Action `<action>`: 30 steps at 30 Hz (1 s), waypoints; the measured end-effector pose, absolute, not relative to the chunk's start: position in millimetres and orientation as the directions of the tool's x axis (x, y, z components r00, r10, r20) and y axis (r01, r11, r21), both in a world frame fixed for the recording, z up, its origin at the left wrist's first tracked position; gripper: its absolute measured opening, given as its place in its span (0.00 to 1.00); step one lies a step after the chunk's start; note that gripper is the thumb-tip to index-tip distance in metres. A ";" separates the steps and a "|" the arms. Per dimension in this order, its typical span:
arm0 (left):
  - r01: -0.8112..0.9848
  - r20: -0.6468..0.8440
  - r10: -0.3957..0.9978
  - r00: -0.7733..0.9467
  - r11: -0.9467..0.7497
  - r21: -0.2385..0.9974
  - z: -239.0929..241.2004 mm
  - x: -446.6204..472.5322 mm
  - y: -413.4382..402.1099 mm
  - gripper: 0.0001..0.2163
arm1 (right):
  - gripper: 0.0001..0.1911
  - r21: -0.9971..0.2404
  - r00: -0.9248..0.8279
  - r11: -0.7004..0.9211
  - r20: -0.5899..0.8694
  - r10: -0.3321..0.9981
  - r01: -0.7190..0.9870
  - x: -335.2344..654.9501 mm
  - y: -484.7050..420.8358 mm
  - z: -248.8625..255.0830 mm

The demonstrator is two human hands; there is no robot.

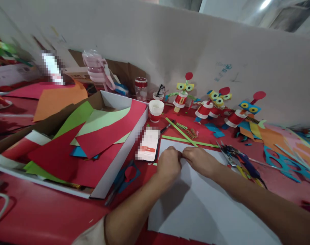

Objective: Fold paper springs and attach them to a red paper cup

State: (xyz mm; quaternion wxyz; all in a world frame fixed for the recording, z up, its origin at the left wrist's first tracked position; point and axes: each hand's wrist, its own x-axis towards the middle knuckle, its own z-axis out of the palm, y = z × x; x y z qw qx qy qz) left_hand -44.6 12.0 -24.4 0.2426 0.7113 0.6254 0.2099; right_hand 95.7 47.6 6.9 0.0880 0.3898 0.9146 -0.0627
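Above the far part of a large white sheet [196,217], my left hand [169,161] and my right hand [199,160] meet with fingers closed. The fingertips almost touch, and whatever is pinched between them is hidden. Just beyond the hands, long green paper strips [181,132] cross on the red table. Near them lie folded paper springs [183,127]. A lit phone [149,144] rests left of my left hand. To the right of my right hand is a cluster of scissors and tools [243,160].
A shallow white box [123,154] of coloured paper sheets fills the left side. Stacked paper cups [156,108] stand behind the phone. Several paper-cup figures [180,99] line the wall. Blue cut paper [280,163] lies far right, and a lidded jar [141,89] stands at the back.
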 end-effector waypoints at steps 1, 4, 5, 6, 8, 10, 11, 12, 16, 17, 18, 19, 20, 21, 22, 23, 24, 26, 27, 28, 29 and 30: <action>0.786 -0.006 0.991 0.136 -0.105 0.610 -24.4 -44.5 11.6 0.14 | 0.14 -0.051 -0.691 0.698 -0.215 0.690 0.714 96.1 50.0 6.9; 0.787 -0.020 0.988 0.152 -0.108 0.608 -24.7 -44.0 11.1 0.15 | 0.12 -0.081 -0.726 0.727 -0.197 0.659 0.682 98.5 54.0 3.1; 0.793 -0.026 0.988 0.153 -0.107 0.599 -24.8 -43.8 11.1 0.15 | 0.12 -0.082 -0.728 0.729 -0.194 0.657 0.680 99.0 53.7 1.5; 0.801 -0.029 0.987 0.157 -0.110 0.589 -24.8 -43.8 11.1 0.15 | 0.12 -0.076 -0.725 0.727 -0.197 0.660 0.682 99.0 52.5 0.2; 0.817 -0.025 0.987 0.161 -0.119 0.564 -24.4 -44.2 11.0 0.14 | 0.13 -0.048 -0.705 0.714 -0.212 0.676 0.699 97.9 47.9 -0.8; 0.830 -0.014 0.986 0.164 -0.130 0.542 -23.7 -45.1 10.9 0.14 | 0.13 -0.037 -0.678 0.687 -0.209 0.705 0.726 96.5 42.6 -0.7; 0.833 -0.001 0.987 0.162 -0.137 0.536 -23.5 -45.6 10.9 0.14 | 0.13 -0.055 -0.663 0.666 -0.182 0.726 0.744 96.4 40.4 -0.9; 0.831 0.014 0.987 0.162 -0.144 0.538 -23.3 -46.1 11.0 0.13 | 0.13 -0.098 -0.646 0.639 -0.139 0.751 0.763 97.1 38.7 -1.6; 0.809 0.061 0.990 0.131 -0.142 0.571 -24.1 -47.8 12.0 0.13 | 0.10 -0.567 -0.486 0.418 0.034 0.873 0.710 108.1 34.3 -13.4; 0.808 0.060 0.991 0.120 -0.132 0.575 -24.4 -48.1 12.2 0.13 | 0.11 -0.697 -0.413 0.326 0.047 0.909 0.639 112.2 32.7 -18.7; 0.808 0.058 0.992 0.110 -0.123 0.577 -24.6 -48.5 12.4 0.13 | 0.13 -0.797 -0.339 0.242 0.050 0.939 0.553 116.6 30.6 -24.4; 0.808 0.058 0.993 0.104 -0.118 0.578 -24.8 -48.9 12.6 0.13 | 0.15 -0.865 -0.267 0.179 0.054 0.962 0.469 120.8 28.1 -30.1; 0.809 0.060 0.993 0.098 -0.115 0.577 -24.9 -49.2 12.9 0.13 | 0.16 -0.907 -0.206 0.140 0.061 0.977 0.397 124.9 25.5 -35.5; 0.810 0.064 0.993 0.095 -0.114 0.575 -24.8 -49.6 13.2 0.14 | 0.17 -0.933 -0.160 0.119 0.067 0.985 0.341 128.6 22.9 -40.0; 0.813 0.068 0.993 0.093 -0.115 0.571 -24.5 -49.8 13.6 0.14 | 0.16 -0.948 -0.130 0.104 0.067 0.989 0.302 131.8 20.5 -43.3; 0.817 0.070 0.993 0.091 -0.114 0.565 -24.1 -50.1 14.0 0.14 | 0.15 -0.955 -0.115 0.091 0.061 0.992 0.281 134.4 18.6 -45.4; 0.822 0.069 0.994 0.087 -0.110 0.559 -23.6 -50.3 14.5 0.14 | 0.14 -0.958 -0.112 0.078 0.049 0.993 0.277 136.3 17.2 -46.3; 0.828 0.064 0.995 0.079 -0.101 0.551 -22.4 -50.5 15.2 0.14 | 0.12 -0.949 -0.123 0.071 0.035 0.992 0.307 137.7 15.8 -45.7; 0.829 0.068 0.995 0.075 -0.100 0.551 -21.9 -50.6 15.6 0.14 | 0.12 -0.939 -0.130 0.087 0.045 0.990 0.332 137.2 15.7 -45.0; 0.828 0.070 0.995 0.072 -0.099 0.552 -21.6 -50.7 15.9 0.14 | 0.12 -0.927 -0.136 0.113 0.068 0.988 0.358 135.9 15.9 -44.5; 0.826 0.069 0.995 0.071 -0.097 0.555 -21.5 -50.7 16.2 0.14 | 0.13 -0.913 -0.139 0.143 0.096 0.986 0.381 134.1 16.4 -44.4; 0.825 0.065 0.996 0.069 -0.093 0.558 -21.6 -50.7 16.6 0.15 | 0.14 -0.902 -0.141 0.169 0.122 0.983 0.398 131.8 17.1 -44.8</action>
